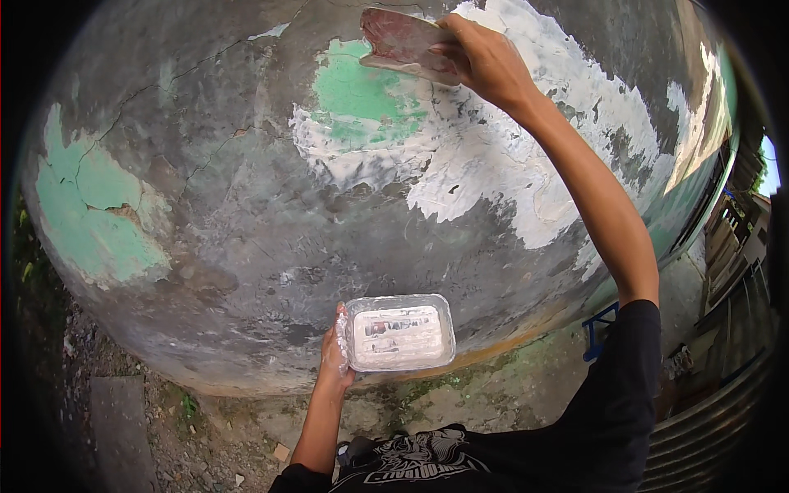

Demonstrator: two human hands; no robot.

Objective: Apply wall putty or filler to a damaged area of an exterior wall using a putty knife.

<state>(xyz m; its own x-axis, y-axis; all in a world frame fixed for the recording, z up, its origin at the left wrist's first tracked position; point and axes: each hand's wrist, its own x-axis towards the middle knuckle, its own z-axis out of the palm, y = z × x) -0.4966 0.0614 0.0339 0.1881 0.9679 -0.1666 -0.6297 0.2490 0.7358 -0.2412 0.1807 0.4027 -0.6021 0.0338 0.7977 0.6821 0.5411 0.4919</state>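
My right hand (485,62) is closed on one end of a flat, wide putty scraper (403,39), reddish-brown and smeared with white. The scraper lies along the upper wall, over the top of a green painted patch (353,86); whether its edge presses on the surface is hard to tell. Spread white putty (485,160) surrounds the green on its lower and right sides. Lower down, my left hand (335,349) grips a clear rectangular plastic container (449,333) by its left side. White residue coats the container's bottom, and some white is on my left fingers.
The grey wall (246,222) carries cracks and another green patch (99,214) at the left. Below it runs rough ground (509,390) with rubble and a flat slab (122,427). A blue frame (598,331) stands at the right, near corrugated sheeting (699,440).
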